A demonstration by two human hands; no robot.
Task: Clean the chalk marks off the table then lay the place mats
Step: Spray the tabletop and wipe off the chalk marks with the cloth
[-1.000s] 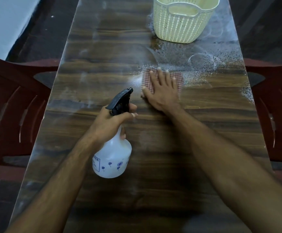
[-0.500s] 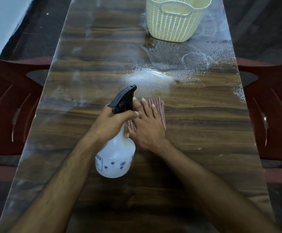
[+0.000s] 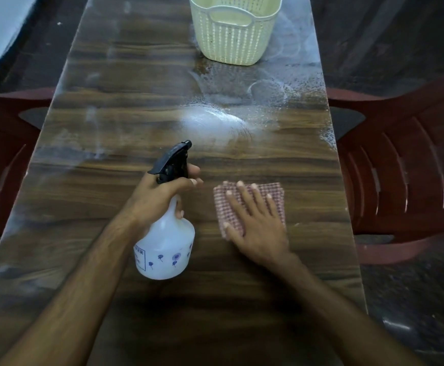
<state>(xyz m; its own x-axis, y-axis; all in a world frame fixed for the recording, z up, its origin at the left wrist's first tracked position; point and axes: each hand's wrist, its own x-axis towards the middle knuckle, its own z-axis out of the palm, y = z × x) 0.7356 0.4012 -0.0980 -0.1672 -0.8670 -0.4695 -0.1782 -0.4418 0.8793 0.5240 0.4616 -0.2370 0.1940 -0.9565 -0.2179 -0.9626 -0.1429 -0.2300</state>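
My left hand [image 3: 157, 196] grips the neck of a white spray bottle [image 3: 166, 247] with a black trigger head, held above the wooden table [image 3: 109, 233]. My right hand [image 3: 255, 223] lies flat with spread fingers on a red checked cloth [image 3: 275, 194], pressing it on the table to the right of the bottle. A wet whitish smear of chalk [image 3: 213, 122] lies on the wood beyond both hands. More chalk marks and spray droplets [image 3: 281, 88] cover the far right part of the table.
A cream plastic basket [image 3: 235, 40] stands at the far end of the table. Dark red plastic chairs flank the table, one on the left [image 3: 1, 154] and one on the right [image 3: 405, 167]. Faint chalk haze runs along the left edge.
My right hand has dragged the cloth from the far chalk patch back towards me, then to the right of the bottle. A wiped wet smear is left behind. The bottle stays held.
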